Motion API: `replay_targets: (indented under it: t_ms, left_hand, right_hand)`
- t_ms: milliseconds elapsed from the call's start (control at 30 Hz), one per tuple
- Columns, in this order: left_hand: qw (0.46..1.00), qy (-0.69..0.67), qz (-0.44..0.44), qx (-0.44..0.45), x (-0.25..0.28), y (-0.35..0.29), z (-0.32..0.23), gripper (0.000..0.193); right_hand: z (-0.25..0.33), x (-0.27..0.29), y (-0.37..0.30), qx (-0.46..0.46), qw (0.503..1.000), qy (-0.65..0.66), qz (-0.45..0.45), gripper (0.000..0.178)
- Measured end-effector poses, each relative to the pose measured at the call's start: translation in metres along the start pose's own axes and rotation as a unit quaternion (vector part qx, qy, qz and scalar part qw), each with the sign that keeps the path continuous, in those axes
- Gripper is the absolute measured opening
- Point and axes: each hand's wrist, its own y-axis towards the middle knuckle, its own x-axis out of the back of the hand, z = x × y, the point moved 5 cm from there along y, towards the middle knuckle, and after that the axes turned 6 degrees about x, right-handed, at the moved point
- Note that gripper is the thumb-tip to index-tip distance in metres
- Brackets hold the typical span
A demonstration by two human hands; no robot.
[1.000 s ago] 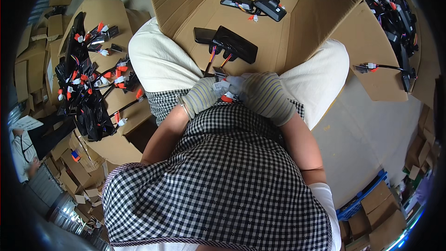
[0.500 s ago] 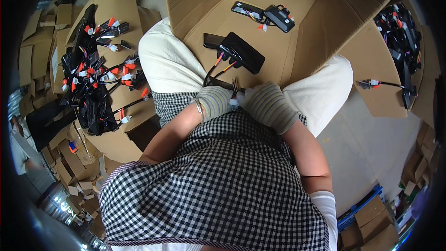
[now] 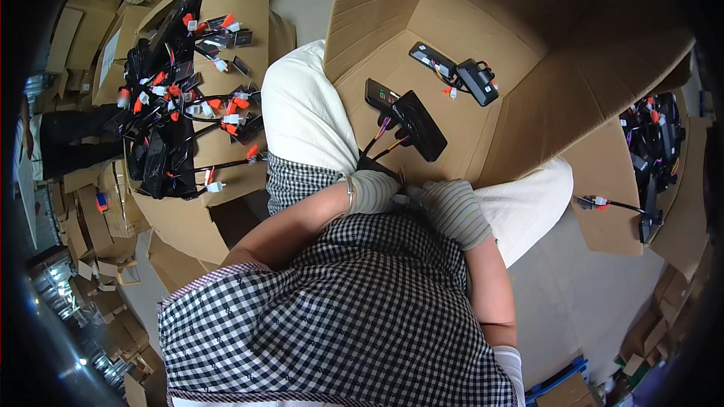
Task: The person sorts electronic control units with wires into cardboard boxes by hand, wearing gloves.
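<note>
Both gloved hands (image 3: pixel 415 200) touching, black part (image 3: pixel 375 164) just above fingers.

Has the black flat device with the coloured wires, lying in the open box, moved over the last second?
No. The black device lies in the same spot on the floor of the cardboard box, beside the smaller black unit; only the camera shifted.

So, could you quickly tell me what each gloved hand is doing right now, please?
Left hand: curled at the wires of the flat black wired module; grip cannot be told.
Right hand: curled beside it; contents hidden.
</note>
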Motion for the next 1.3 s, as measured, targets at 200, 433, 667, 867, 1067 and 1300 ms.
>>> replay_targets:
  t_ms: [200, 433, 667, 867, 1067, 1300]
  left_hand:
    - [0.989, -0.132, -0.047, 0.039, 0.0, -0.006, 0.011, 0.034]
    - [0.946, -0.239, -0.219, 0.01, 0.101, -0.019, 0.0, 0.035]
    - [0.782, -0.363, -0.481, -0.159, 0.278, -0.145, 0.028, 0.022]
    - [0.631, -0.308, -0.712, 0.028, 0.43, -0.322, 0.068, 0.022]
    - [0.494, -0.025, -0.869, -0.02, 0.492, -0.44, 0.095, 0.026]
    - [0.739, 0.074, -0.548, 0.385, 0.355, -0.353, 0.222, 0.021]
  right_hand:
    - [0.0, 0.012, 0.007, -0.028, 0.991, 0.077, -0.103, 0.015]
    - [-0.055, 0.006, -0.04, -0.204, 0.768, 0.423, -0.435, 0.03]
    - [-0.088, -0.008, -0.039, -0.193, 0.653, 0.519, -0.517, 0.027]
    - [-0.098, -0.007, -0.017, -0.289, 0.726, 0.457, -0.426, 0.03]
    - [-0.112, -0.033, -0.012, -0.245, 0.768, 0.395, -0.44, 0.026]
    - [-0.096, -0.027, -0.017, -0.235, 0.781, 0.396, -0.421, 0.029]
